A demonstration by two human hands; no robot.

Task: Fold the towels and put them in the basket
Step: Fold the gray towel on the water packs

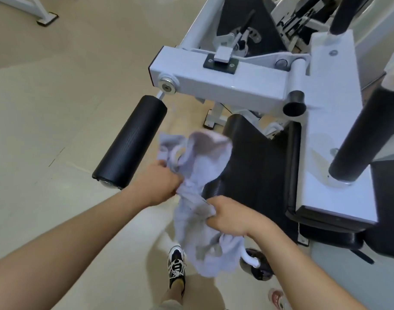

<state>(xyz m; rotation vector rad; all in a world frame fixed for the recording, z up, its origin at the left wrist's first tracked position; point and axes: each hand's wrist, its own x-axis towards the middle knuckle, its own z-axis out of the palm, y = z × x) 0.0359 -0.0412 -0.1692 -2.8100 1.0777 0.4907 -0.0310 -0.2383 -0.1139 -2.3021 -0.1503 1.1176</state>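
Note:
A crumpled pale lavender towel (pixel 199 175) hangs bunched between my two hands, in front of a gym machine. My left hand (pixel 156 183) grips its upper left part. My right hand (pixel 229 217) pinches a fold lower down, and the towel's loose end droops beneath it toward my shoes. Its top edge, with a pinkish stripe, flops over near the black seat pad (pixel 254 166). No basket is in view.
A white gym machine frame (pixel 225 79) fills the upper right. A black foam roller (pixel 133 142) juts out at the left and another (pixel 368 135) at the right. Beige floor (pixel 46 119) spreads to the left. My shoe (pixel 176 265) stands below the towel.

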